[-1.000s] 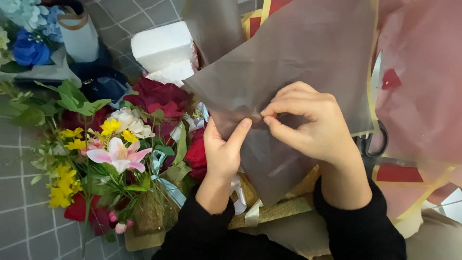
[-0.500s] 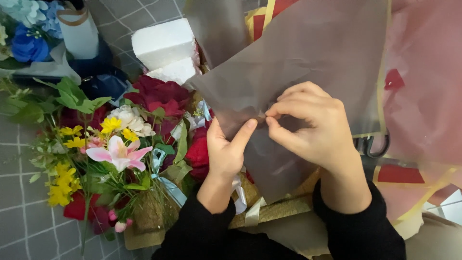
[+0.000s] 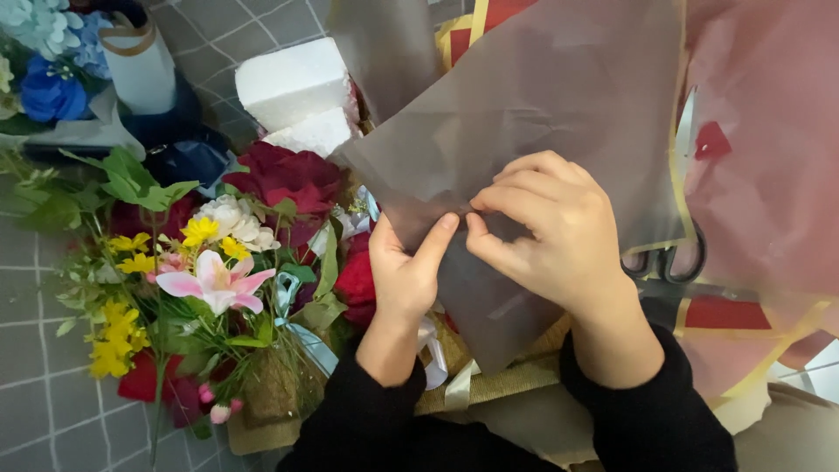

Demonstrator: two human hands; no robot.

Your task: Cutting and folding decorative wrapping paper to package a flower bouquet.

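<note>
- While both hands pinch it, the translucent grey-brown sheet of wrapping tissue (image 3: 524, 114) hangs in front of the person, above a bunch of dark red roses (image 3: 288, 179) and just right of a mixed bouquet with a pink lily (image 3: 214, 281).
- Likely risk: the thin sheet could tear or crease at the pinched spot if the two hands pull apart too hard, since the grip sits on one small gather.
- Another risk: a loosened pinch would probably let the fold spring open, and the sheet could sag onto the roses beneath.
- Left hand (image 3: 406, 271) points upward from a black sleeve, thumb and forefinger closed on the tissue's fold at mid-sheet.
- Right hand (image 3: 559, 236) arches over from the right, fingers curled, thumb and fingertips clamped on the same fold, touching the left hand's fingertips.
- Black-handled scissors (image 3: 669, 260) lie just beyond the right hand, partly under pink-and-gold wrapping paper (image 3: 769, 157).
</note>
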